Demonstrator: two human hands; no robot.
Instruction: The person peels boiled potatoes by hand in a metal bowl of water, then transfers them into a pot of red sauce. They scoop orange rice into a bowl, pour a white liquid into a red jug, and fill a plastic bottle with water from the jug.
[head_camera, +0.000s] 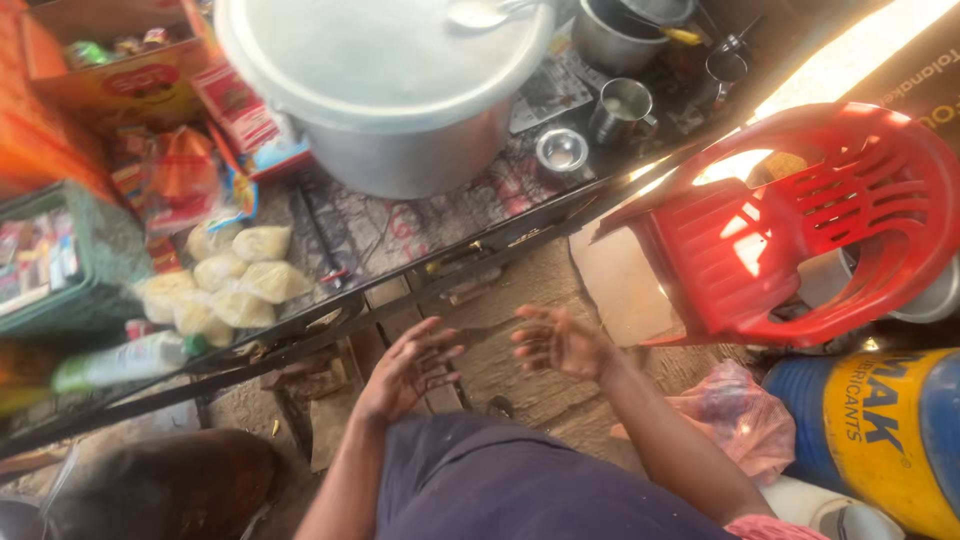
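Both hands empty, fingers spread: left hand (408, 368) and right hand (556, 342) hover near the worktop (400, 235) edge; best kept off the pot (400, 100).

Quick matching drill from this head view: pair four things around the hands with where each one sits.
Things:
1 large metal pot
2 red plastic chair
3 clear bags of pale food
4 blue and yellow drum

Places:
a lower right corner
b table top, upper middle
c right of the table
d table's left part, near its front edge

Pairs: 1-b, 2-c, 3-d, 4-a
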